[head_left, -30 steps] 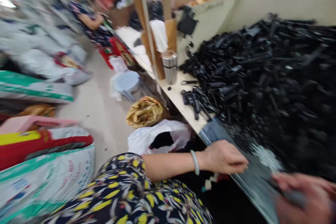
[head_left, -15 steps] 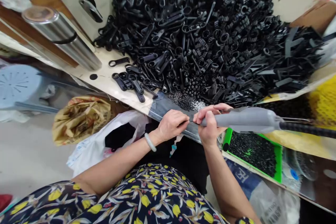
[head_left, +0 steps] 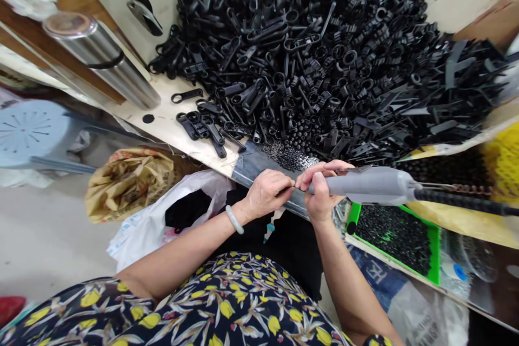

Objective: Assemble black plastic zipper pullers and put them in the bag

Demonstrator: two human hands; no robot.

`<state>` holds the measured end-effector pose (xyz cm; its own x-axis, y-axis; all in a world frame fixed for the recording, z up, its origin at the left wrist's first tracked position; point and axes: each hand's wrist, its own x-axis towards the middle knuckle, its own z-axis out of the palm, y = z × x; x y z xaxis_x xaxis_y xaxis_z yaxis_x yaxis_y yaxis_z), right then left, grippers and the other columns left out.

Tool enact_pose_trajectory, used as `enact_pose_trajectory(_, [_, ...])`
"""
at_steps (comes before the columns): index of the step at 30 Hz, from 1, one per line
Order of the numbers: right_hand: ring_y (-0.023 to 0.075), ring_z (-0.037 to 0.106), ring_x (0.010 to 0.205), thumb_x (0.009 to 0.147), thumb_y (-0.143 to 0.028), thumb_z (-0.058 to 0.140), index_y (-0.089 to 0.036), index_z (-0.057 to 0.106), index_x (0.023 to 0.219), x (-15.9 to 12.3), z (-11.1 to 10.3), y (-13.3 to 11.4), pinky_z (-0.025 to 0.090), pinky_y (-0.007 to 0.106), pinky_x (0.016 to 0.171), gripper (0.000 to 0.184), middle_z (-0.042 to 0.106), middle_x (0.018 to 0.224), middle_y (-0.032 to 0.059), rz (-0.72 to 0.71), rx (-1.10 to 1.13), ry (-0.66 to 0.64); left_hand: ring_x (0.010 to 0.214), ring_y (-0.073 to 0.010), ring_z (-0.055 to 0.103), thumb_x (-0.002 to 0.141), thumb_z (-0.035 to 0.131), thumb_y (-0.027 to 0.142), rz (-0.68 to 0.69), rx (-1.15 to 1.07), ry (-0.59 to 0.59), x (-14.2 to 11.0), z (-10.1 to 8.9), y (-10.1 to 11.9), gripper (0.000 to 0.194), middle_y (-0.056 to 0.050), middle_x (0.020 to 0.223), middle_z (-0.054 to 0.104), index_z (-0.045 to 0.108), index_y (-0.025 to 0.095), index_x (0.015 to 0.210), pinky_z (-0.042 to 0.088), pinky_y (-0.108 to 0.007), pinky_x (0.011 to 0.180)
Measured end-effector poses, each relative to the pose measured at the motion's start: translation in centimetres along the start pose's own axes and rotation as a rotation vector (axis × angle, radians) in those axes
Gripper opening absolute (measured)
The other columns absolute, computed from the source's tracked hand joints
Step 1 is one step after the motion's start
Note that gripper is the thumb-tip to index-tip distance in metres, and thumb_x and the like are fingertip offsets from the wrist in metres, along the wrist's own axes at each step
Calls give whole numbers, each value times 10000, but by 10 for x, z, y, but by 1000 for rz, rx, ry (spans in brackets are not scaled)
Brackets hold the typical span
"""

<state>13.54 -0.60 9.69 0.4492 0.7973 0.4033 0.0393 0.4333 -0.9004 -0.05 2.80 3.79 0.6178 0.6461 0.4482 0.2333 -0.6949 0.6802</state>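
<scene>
My right hand [head_left: 321, 193] is closed around the front of a grey electric screwdriver [head_left: 371, 185], held nearly level with its tip to the left. Its fingertips pinch close to the bit. My left hand [head_left: 267, 192] is closed in a pinch on a small black part, mostly hidden by the fingers. The screwdriver's tip meets this part between the two hands. Just beyond the hands, small silver screws [head_left: 307, 162] and tiny dark pieces [head_left: 287, 158] lie at the bench edge. A large heap of black plastic parts [head_left: 279, 48] rises behind them.
A steel thermos [head_left: 101, 59] stands at the left of the bench [head_left: 164, 121]. A green tray [head_left: 434, 257] of small black pieces sits at the right. Below the left edge are a brown sack [head_left: 130, 184] and a white bag [head_left: 141, 227]. A blue stool [head_left: 32, 132] is farther left.
The screwdriver and my right hand have moved slightly left, closing the gap to my left hand; the tip now meets the small part. The whole view has shifted a little.
</scene>
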Motion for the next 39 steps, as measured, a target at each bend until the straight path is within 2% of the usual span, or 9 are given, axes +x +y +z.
enact_pose_trajectory(9, [121,504,441,960,-257,638,-300,413,1079,1,-2,5,506,263,477,259,605,663,-113,-26,14,-33,938,-201,738,1045,565,272,17,-25,9,-1,-3,-1,138,-57,967,785,659,189,985,511,-358,858])
enact_pose_trajectory(17, [122,521,449,960,-262,660,-301,424,1065,3,-1,2,508,264,475,261,621,677,-106,-13,4,-75,894,-188,731,1016,567,204,11,-31,7,0,0,-2,162,-37,903,775,634,197,869,506,-344,846])
enact_pose_trajectory(21, [120,508,438,961,-302,661,-299,412,1061,4,-1,2,512,272,476,269,608,663,-110,5,8,-85,855,-183,718,1007,579,205,-6,-28,-1,1,0,-2,149,-30,874,765,637,199,869,499,-340,828])
enact_pose_trajectory(27, [113,519,444,953,-245,658,-286,441,1047,6,1,3,491,256,464,240,610,664,-100,-32,21,-102,884,-189,712,1008,585,216,-25,-32,-4,0,-2,0,108,-33,912,766,640,200,917,489,-347,849])
enact_pose_trajectory(31, [111,522,440,952,-202,645,-289,459,1049,6,3,2,495,253,461,228,611,668,-104,-50,37,-118,864,-184,696,1011,565,214,-27,-20,-38,0,-1,-1,137,-27,866,740,627,202,890,479,-341,840])
enact_pose_trajectory(39, [123,522,437,933,-303,662,-276,469,956,8,5,0,476,254,425,196,580,615,-95,-7,-38,-107,793,-176,666,993,569,213,-32,-17,-23,1,-2,-1,183,-20,792,698,579,200,811,469,-332,806])
